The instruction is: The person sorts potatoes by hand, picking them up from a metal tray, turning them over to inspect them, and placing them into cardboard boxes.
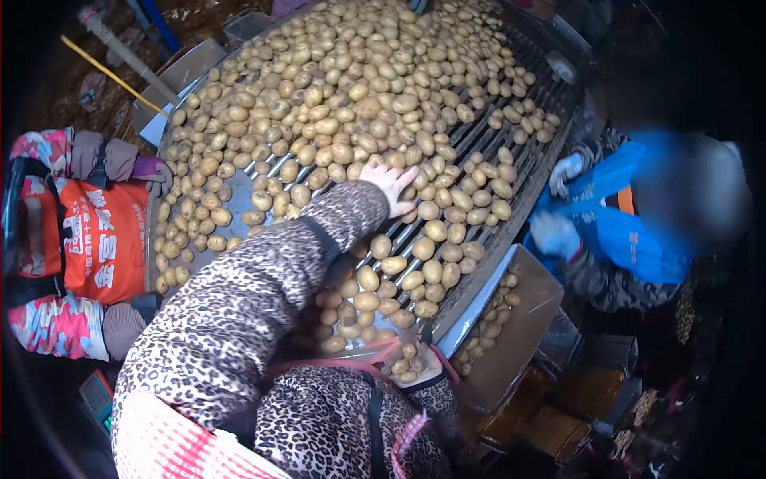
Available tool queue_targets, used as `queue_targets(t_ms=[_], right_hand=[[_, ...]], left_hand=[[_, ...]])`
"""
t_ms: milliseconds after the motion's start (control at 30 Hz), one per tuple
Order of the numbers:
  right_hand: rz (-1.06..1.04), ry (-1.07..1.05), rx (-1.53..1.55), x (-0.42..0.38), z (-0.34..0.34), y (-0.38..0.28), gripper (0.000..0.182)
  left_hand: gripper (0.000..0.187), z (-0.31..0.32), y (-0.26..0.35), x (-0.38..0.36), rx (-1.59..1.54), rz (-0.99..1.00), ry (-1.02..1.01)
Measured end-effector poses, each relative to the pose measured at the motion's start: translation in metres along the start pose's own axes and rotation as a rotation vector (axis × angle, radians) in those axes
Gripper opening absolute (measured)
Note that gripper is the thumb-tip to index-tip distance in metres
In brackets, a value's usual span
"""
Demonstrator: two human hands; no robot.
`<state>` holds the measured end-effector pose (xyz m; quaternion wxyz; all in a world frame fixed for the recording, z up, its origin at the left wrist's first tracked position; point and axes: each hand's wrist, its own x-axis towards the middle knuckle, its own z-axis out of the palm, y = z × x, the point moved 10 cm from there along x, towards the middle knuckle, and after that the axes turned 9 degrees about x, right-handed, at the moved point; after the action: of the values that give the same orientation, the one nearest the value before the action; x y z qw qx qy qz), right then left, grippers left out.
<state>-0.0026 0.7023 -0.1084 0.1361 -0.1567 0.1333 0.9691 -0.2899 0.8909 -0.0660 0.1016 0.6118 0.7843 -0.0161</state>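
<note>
My left hand (388,185) reaches out over the slatted sorting table (267,169), palm down with its fingers spread. It rests on the heap of potatoes (335,88) and grips none that I can see. Close to my body, at the table's near edge, my right hand (431,369) is cupped around several small potatoes (408,364). Part of that hand is hidden under them. A pink-red band (375,358) runs beside it. Loose potatoes (367,302) lie on the slats between my two hands.
A cardboard box (523,327) with potatoes stands against the table's right edge. A person in a blue apron (630,215) works on the right; one in a red apron (104,239) stands left. Another box (187,68) and a yellow stick (112,76) are at the far left.
</note>
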Motion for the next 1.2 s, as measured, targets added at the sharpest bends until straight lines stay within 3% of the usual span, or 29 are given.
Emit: queue_targets(t_ms=[33,100,167,200,300,333,367,500,567,600,667,767,933,1033,1100,1167,1200], right_hand=[[0.014,-0.037,0.073,0.001,-0.009,-0.003,0.039],[0.04,-0.016,0.096,0.002,-0.013,-0.001,0.038],[0.051,0.108,-0.005,0.007,-0.004,0.002,0.038],[0.051,0.008,0.116,0.01,-0.002,0.004,0.04],[0.017,0.398,-0.13,0.0,-0.012,0.001,0.025],[-0.023,0.323,-0.228,-0.004,0.014,0.004,0.029],[-0.015,0.254,-0.203,-0.007,0.012,0.005,0.033],[0.061,0.013,-0.305,-0.012,0.008,0.0,0.042],[0.028,-0.088,-0.326,-0.016,0.019,-0.002,0.041],[-0.046,0.018,-0.358,-0.021,0.003,-0.012,0.048],[-0.04,-0.019,-0.262,-0.035,-0.003,-0.021,0.046],[-0.129,-0.152,-0.249,-0.046,0.004,-0.035,0.043],[-0.21,0.045,-0.234,-0.052,-0.015,-0.044,0.04],[-0.159,0.045,-0.218,-0.045,-0.014,-0.039,0.041],[-0.114,-0.099,-0.146,-0.04,-0.005,-0.037,0.044],[-0.099,-0.216,-0.108,-0.036,0.008,-0.04,0.047],[-0.087,-0.227,-0.068,-0.034,0.013,-0.041,0.05]], left_hand=[[0.08,0.005,0.005,-0.013,-0.083,0.057,0.072],[0.075,0.013,0.033,-0.055,0.192,0.215,-0.018],[0.068,0.014,0.056,-0.102,0.236,0.352,0.262],[0.063,0.017,0.059,-0.121,0.167,0.371,0.314],[0.046,0.018,0.048,-0.157,0.138,0.347,0.317],[0.032,0.005,0.045,-0.16,0.028,0.441,0.399],[0.023,0.009,0.034,-0.137,-0.133,0.396,0.231],[0.016,-0.07,-0.019,-0.07,0.117,0.135,0.696],[0.017,-0.06,-0.037,-0.008,0.239,0.016,0.575],[0.02,-0.041,-0.052,0.03,0.276,-0.04,0.56],[0.027,-0.019,-0.059,0.08,0.357,-0.156,0.416],[0.025,-0.011,-0.03,0.099,0.52,-0.028,0.202],[0.02,-0.002,-0.017,0.107,0.698,0.099,0.226],[0.019,0.005,-0.016,0.098,0.686,0.161,0.227],[0.017,0.013,-0.02,0.087,0.616,0.216,0.165],[0.023,-0.018,-0.01,0.052,0.424,0.19,0.264],[0.029,-0.034,-0.015,0.03,0.069,0.089,0.271]])
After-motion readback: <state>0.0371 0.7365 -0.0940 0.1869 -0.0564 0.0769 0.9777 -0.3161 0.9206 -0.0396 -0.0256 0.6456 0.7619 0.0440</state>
